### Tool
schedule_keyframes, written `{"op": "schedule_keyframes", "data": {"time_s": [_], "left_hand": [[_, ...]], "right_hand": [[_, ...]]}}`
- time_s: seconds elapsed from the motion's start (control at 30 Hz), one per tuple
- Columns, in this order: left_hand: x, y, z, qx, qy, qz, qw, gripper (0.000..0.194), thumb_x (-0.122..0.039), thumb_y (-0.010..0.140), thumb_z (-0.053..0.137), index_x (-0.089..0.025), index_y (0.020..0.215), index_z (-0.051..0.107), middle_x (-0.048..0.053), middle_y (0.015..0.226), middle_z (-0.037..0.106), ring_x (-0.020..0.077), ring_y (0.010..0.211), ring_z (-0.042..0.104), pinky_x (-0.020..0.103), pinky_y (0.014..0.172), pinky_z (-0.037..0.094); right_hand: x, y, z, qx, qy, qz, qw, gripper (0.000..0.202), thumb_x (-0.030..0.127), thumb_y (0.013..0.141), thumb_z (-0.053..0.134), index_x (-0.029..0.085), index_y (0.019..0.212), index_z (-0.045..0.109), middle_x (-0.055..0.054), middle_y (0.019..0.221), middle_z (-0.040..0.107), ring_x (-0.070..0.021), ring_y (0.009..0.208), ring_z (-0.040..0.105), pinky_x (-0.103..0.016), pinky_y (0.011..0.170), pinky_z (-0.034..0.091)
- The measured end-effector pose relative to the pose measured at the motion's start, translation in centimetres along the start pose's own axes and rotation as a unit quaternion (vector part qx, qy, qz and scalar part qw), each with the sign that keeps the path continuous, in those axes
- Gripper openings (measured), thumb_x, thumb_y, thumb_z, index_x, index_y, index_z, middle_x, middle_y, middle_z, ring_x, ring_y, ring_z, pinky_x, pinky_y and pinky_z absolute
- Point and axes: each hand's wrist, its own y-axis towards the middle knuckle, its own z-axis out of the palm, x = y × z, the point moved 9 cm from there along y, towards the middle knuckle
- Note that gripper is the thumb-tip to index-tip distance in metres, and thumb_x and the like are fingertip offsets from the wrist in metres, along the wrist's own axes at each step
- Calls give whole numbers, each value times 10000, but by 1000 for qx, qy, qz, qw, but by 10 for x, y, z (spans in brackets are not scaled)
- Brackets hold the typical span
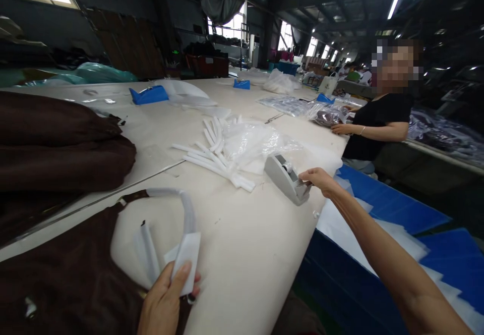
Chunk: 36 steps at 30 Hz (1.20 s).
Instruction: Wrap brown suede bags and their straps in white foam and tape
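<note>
My left hand [166,294] pinches a white foam sheet [189,257] against a strap sleeved in pale wrapping [187,206], which curves up from a dark brown bag [71,269] at the lower left. A second wrapped strap end [147,254] lies beside it. My right hand [317,178] reaches out to the cutting end of a grey tape dispenser [287,178], its fingers pressed together there; any piece of tape between them is too small to make out.
White foam tubes [215,158] and clear plastic bags [257,143] lie mid-table. Another brown bag [56,143] sits at left. Blue dispensers [149,94] stand farther back. A person [381,118] handles wrapped goods across the table; blue bins with white sheets [404,239] are at right.
</note>
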Motion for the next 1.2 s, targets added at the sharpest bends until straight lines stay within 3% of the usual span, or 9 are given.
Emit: {"op": "schedule_keyframes", "data": {"time_s": [0.2, 0.4, 0.53, 0.63, 0.7, 0.87, 0.97, 1.1, 1.2], "left_hand": [[-4, -1, 0, 2, 6, 10, 1000, 595, -756, 702, 540, -203, 898, 641, 24, 726, 730, 253, 641, 672, 328, 665, 519], [-10, -2, -2, -14, -4, 28, 1000, 526, -694, 707, 585, -196, 866, 644, 22, 672, 705, 240, 602, 657, 313, 601, 516], [-15, -6, 1, -13, -31, 23, 999, 486, -644, 693, 621, -195, 879, 622, 3, 637, 676, 214, 584, 638, 282, 569, 491], [-21, -12, 3, -14, -53, 16, 998, 451, -588, 676, 641, -192, 890, 617, -6, 618, 662, 189, 564, 613, 261, 553, 475], [-24, -14, 4, -14, -66, 15, 998, 438, -568, 654, 660, -186, 865, 616, -1, 625, 666, 172, 538, 590, 253, 535, 463], [-28, -13, 6, 0, -104, 38, 994, 485, -599, 632, 704, -168, 828, 603, 2, 620, 647, 144, 505, 549, 246, 499, 440], [-30, -16, 9, 21, -136, 74, 988, 506, -622, 674, 704, -154, 830, 588, 2, 635, 632, 132, 491, 531, 248, 482, 427], [-26, -22, 9, 17, -158, 85, 984, 434, -564, 827, 655, -137, 887, 607, 5, 720, 631, 116, 542, 554, 245, 511, 453], [-22, -24, 8, 14, -167, 81, 982, 352, -485, 935, 577, -136, 961, 616, 6, 795, 630, 109, 606, 577, 257, 570, 502]], "right_hand": [[0, 1, 0, 19, 16, 22, 999, 130, 234, 520, 751, 134, 533, 669, -49, 526, 631, -140, 526, 521, -284, 576, 402], [4, 3, -8, -2, 54, 1, 999, 226, 305, 498, 806, 153, 566, 654, -43, 579, 651, -166, 608, 562, -291, 606, 408], [8, -18, -32, -24, 95, -34, 995, 306, 399, 515, 804, 166, 662, 671, -35, 710, 685, -166, 713, 584, -279, 649, 406], [-9, -45, -40, -14, 112, -30, 993, 365, 452, 513, 821, 164, 645, 640, -48, 718, 675, -161, 697, 586, -266, 600, 399], [-27, -59, -38, -5, 117, -13, 993, 411, 501, 557, 820, 163, 634, 598, -47, 687, 656, -148, 634, 579, -260, 556, 401], [-60, -62, -30, -17, 112, -8, 994, 357, 496, 903, 612, 150, 816, 604, 20, 700, 597, -88, 550, 522, -237, 538, 450], [-70, -64, -29, -45, 108, -22, 993, 388, 513, 867, 645, 163, 713, 579, 37, 583, 530, -83, 481, 439, -225, 465, 376], [-66, -85, -1, 7, 130, -40, 991, 465, 568, 610, 809, 196, 602, 529, 24, 510, 498, -112, 483, 420, -257, 452, 328], [-29, -116, 64, 183, 209, -75, 958, 355, 478, 706, 793, 202, 730, 572, 22, 601, 538, -123, 575, 476, -258, 548, 381]]}}
